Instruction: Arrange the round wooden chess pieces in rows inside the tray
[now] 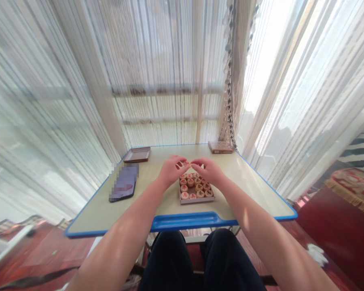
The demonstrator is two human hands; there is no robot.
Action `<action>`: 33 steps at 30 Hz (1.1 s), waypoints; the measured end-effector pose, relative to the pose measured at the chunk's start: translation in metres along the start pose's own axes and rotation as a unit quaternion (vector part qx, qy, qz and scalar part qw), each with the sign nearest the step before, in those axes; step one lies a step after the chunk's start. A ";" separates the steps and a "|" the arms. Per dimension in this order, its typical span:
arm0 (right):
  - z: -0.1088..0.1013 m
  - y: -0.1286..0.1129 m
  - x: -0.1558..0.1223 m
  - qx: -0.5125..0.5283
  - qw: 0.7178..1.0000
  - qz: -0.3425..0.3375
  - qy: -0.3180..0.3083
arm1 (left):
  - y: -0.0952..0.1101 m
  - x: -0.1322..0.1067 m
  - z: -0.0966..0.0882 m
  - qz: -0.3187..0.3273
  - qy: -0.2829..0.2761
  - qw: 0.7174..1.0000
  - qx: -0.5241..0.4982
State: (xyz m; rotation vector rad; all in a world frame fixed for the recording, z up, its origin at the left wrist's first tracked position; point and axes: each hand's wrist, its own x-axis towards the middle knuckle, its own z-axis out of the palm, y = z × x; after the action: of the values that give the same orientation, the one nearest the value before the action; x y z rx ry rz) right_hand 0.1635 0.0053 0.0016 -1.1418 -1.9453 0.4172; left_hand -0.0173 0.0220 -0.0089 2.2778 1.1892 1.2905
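Note:
A small open box [196, 199] of round wooden chess pieces [197, 187] with red and black marks lies on the pale table [248, 182] in front of me. Both hands hover over its far edge. My left hand [171, 169] has curled fingers, and its fingertips pinch a red-marked piece [186, 163]. My right hand [208, 169] is curled too, its fingertips meeting the left hand's at that piece. Whether the right fingers grip the piece is unclear.
A dark phone [124, 182] lies at the table's left. A shallow box lid [137, 154] sits at the far left corner, a closed small box [220, 147] at the far right. A blue handle [186, 221] edges the near side. Curtains hang behind.

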 end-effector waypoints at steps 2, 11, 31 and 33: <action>0.001 -0.001 0.001 0.082 0.995 0.052 -0.015 | 0.006 -0.002 0.002 0.036 0.004 0.999 0.015; -0.004 -0.002 0.004 0.281 0.948 0.149 -0.016 | 0.017 -0.009 -0.001 0.109 0.022 0.992 0.064; -0.011 -0.006 0.000 0.146 0.987 0.060 -0.019 | 0.012 -0.007 0.003 0.062 0.001 0.998 -0.007; -0.011 -0.007 -0.001 0.080 0.997 0.005 -0.014 | 0.011 -0.007 0.003 0.058 0.002 0.998 0.001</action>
State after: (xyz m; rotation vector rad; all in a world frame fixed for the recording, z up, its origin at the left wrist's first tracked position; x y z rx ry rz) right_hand 0.1683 -0.0010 0.0123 -1.0480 -1.8926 0.5872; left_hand -0.0110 0.0099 -0.0084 2.3781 1.0727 1.3361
